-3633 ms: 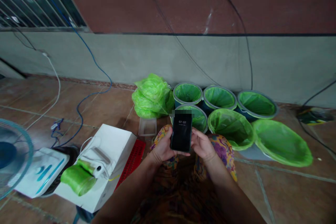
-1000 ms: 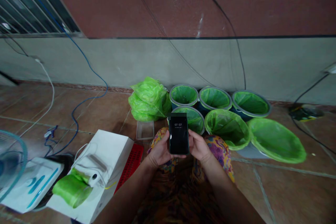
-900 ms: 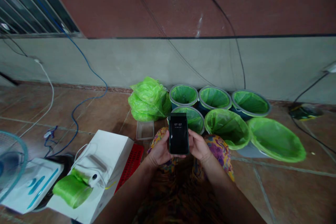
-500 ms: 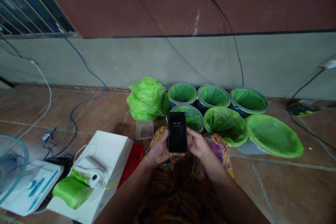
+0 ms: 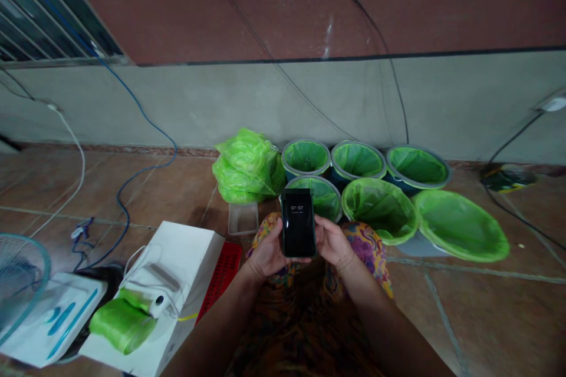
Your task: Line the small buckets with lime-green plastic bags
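A black smartphone [image 5: 299, 232] is held upright in front of my knees, its dark screen showing 07:07. My left hand [image 5: 267, 252] grips its left side, with fingers running under the bottom edge. On the right side, my right hand [image 5: 332, 241] is closed against the phone's edge. Just beyond the phone stands a bucket lined in green [image 5: 325, 195], partly hidden by it. Several more buckets with green mesh liners, among them one at the right [image 5: 462, 225], stand around it. A heap of bright green mesh bags [image 5: 247, 168] sits to their left.
At lower left, a white box [image 5: 186, 247] carries a white device [image 5: 152, 288] and a green roll [image 5: 121, 324]. Beside it are a red basket [image 5: 221, 265] and a fan guard [image 5: 44, 283]. A clear tray [image 5: 243, 219] and a blue cable [image 5: 128, 188] lie on the tiles.
Both hands keep the phone in almost the same place. The view has shifted very slightly; nothing has been picked up or let go.
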`<action>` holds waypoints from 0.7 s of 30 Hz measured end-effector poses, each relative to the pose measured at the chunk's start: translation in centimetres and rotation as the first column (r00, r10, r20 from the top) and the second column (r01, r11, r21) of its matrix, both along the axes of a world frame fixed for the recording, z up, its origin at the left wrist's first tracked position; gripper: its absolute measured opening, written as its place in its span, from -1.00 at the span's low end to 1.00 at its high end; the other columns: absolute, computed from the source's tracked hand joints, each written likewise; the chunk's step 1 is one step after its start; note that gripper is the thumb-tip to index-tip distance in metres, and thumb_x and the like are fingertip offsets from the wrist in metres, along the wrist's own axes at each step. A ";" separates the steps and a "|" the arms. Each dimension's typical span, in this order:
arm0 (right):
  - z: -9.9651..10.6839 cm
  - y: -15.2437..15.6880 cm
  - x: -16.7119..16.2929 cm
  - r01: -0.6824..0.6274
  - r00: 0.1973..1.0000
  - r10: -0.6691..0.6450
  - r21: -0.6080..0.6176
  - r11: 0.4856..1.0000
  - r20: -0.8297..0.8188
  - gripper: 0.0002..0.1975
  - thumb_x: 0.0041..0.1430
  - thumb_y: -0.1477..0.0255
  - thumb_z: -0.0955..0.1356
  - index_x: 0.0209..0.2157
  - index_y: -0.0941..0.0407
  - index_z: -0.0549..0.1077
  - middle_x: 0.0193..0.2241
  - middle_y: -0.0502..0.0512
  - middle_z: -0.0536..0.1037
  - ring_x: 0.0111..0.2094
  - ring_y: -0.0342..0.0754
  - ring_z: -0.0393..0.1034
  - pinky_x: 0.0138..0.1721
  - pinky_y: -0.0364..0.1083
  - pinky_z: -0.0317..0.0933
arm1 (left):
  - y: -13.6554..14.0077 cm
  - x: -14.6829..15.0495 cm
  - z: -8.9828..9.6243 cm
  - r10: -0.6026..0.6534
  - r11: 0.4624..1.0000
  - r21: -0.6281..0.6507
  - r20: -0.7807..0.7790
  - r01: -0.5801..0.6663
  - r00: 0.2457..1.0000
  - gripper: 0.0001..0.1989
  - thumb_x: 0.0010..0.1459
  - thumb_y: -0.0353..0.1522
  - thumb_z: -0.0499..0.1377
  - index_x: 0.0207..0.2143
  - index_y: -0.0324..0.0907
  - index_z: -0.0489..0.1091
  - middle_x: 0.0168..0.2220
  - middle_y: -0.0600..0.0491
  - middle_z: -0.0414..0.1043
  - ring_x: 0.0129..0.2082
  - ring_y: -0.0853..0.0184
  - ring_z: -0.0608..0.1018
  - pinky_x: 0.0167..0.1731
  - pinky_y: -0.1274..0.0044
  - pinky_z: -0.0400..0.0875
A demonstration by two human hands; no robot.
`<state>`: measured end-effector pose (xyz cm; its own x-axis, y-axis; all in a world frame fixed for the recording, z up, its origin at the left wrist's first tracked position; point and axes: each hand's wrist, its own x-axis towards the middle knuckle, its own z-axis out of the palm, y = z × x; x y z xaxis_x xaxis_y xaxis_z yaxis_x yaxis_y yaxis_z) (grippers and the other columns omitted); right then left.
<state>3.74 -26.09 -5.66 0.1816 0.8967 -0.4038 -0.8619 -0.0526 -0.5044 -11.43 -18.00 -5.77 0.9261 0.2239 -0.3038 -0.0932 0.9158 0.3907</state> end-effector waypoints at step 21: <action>-1.3 -0.2 0.6 -0.052 0.999 0.052 -0.003 0.999 0.013 -0.91 0.01 0.38 0.44 -0.41 0.09 0.51 -0.47 -0.04 0.61 -0.48 -0.13 0.46 -0.40 -0.16 0.29 | 0.4 -0.4 0.6 -0.016 1.000 0.025 -0.066 0.018 0.998 -0.45 0.27 -0.03 -0.05 0.03 -0.26 0.40 -0.13 -0.18 0.54 -0.21 0.10 0.59 -0.30 0.21 0.53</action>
